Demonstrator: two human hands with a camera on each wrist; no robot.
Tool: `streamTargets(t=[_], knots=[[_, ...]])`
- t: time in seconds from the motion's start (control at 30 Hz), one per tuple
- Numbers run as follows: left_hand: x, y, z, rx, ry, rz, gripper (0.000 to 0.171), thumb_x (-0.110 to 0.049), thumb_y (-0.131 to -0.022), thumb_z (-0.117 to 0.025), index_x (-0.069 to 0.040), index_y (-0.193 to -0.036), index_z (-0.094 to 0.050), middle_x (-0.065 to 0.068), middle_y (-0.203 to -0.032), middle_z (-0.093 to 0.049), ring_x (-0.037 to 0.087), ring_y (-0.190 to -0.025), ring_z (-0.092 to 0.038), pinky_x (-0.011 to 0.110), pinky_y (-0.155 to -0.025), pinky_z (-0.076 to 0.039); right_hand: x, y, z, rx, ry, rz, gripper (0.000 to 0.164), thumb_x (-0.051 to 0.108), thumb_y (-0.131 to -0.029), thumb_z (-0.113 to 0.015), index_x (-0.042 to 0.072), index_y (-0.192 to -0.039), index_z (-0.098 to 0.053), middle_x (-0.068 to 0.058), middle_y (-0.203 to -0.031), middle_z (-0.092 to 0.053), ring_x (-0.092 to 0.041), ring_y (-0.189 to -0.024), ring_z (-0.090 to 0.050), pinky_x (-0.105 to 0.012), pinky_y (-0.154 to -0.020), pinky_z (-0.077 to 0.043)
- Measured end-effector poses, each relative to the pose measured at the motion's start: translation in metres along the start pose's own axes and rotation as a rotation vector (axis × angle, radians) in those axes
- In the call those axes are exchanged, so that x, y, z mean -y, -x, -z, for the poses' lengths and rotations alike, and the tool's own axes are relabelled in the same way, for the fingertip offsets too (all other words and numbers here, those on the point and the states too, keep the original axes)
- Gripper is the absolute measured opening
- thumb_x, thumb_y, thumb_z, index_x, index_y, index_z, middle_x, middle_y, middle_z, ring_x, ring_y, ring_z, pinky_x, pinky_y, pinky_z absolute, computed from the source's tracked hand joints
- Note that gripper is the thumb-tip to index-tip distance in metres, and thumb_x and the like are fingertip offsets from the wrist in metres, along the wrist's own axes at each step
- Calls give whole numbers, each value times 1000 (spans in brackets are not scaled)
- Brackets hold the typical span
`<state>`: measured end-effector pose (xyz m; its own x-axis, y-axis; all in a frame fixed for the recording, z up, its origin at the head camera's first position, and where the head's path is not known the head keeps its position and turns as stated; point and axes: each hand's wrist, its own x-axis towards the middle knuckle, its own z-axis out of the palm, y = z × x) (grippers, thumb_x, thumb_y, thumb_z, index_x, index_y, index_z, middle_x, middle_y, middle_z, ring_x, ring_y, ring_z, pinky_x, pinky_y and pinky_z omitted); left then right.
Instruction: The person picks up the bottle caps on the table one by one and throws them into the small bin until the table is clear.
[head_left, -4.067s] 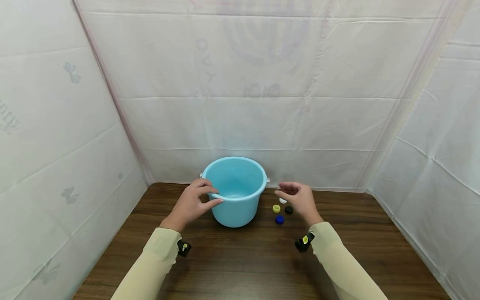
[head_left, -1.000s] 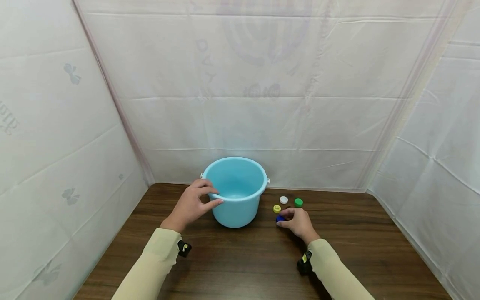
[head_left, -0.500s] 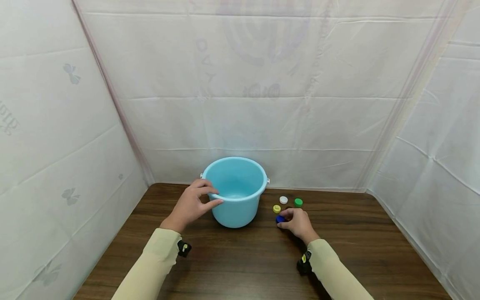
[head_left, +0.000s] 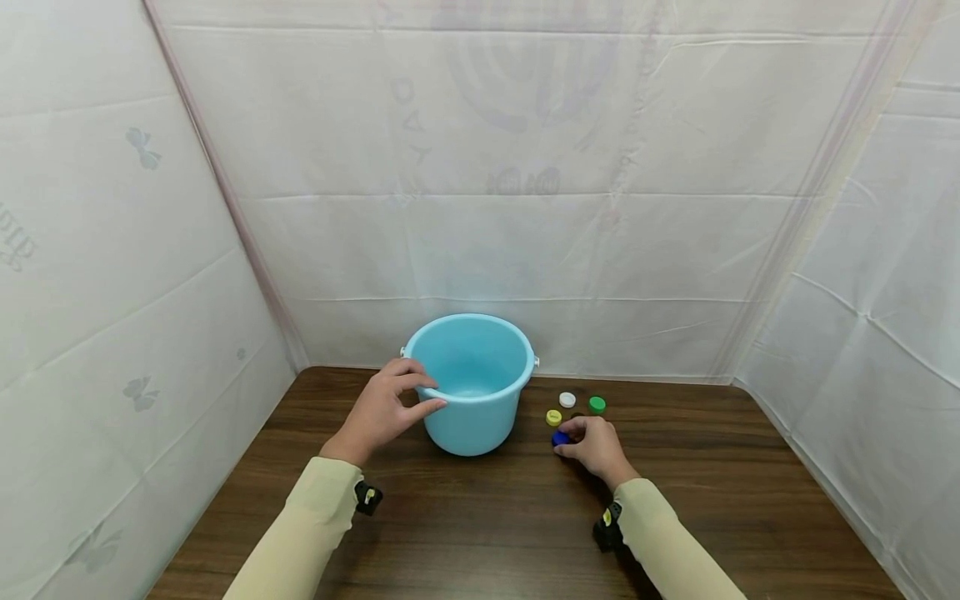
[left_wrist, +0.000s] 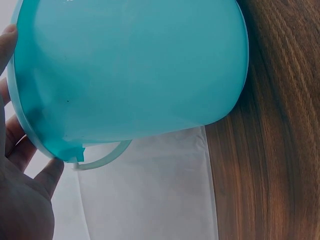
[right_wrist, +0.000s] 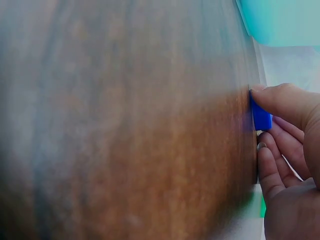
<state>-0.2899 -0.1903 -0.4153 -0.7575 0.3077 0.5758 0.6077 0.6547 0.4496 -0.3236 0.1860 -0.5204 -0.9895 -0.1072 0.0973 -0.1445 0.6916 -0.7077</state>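
Note:
A light blue bucket (head_left: 472,425) stands upright on the wooden table, and its inside shows no contents. My left hand (head_left: 386,408) grips the bucket's near left rim, thumb outside and fingers over the edge; the left wrist view shows the fingers around that rim (left_wrist: 22,112). To the right of the bucket, my right hand (head_left: 596,446) pinches a blue bottle cap (head_left: 559,438) between thumb and fingers. In the right wrist view the blue cap (right_wrist: 261,116) sits at the table surface. Close by lie a yellow cap (head_left: 553,417), a white cap (head_left: 567,400) and a green cap (head_left: 597,405).
The dark wooden table (head_left: 480,533) is enclosed by white sheet walls (head_left: 480,250) at the back and both sides. A pale handle (left_wrist: 107,157) hangs behind the bucket. The right hand covers the spot where a black cap lay earlier.
Since the oldest frame, my right hand has come down and nearer, from above the white cap to the blue one; the green cap now shows. Over the last second almost nothing moves. The left hand stays.

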Motion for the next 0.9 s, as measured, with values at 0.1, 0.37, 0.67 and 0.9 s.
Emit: streamTargets(t=[0.1, 0.37, 0.67, 0.9], knots=[[0, 0, 0, -4, 0, -3, 20, -34, -82, -88, -23, -97, -80, -7, -106, -63, 13, -105, -55, 45, -99, -55, 1, 0, 0, -10, 9, 15, 26, 11, -78, -90, 9, -101, -79, -3, -97, -77, -20, -94, -71, -41, -84, -61], [0, 1, 0, -4, 5, -10, 21, -34, -82, -88, -23, -97, -80, -6, -106, -64, 14, -105, -55, 45, -99, -55, 3, 0, -1, -10, 9, 4, 25, 11, -78, -90, 10, -100, -80, -2, -97, -77, -20, -95, -71, -42, -85, -61], [-1, 0, 1, 7, 9, 14, 20, -34, -83, -87, -22, -98, -80, -7, -106, -62, 13, -106, -54, 44, -101, -55, 4, 1, -2, -12, -9, 2, 23, 10, -79, -89, 10, -100, -80, -1, -97, -77, -18, -94, -71, -41, -84, -61], [-3, 0, 1, 14, 6, 16, 21, -33, -83, -87, -21, -98, -80, -6, -106, -62, 13, -105, -54, 43, -99, -56, 6, 1, 1, -17, -25, 4, 23, 11, -81, -88, 9, -101, -79, -3, -100, -77, -19, -95, -71, -41, -85, -61]])
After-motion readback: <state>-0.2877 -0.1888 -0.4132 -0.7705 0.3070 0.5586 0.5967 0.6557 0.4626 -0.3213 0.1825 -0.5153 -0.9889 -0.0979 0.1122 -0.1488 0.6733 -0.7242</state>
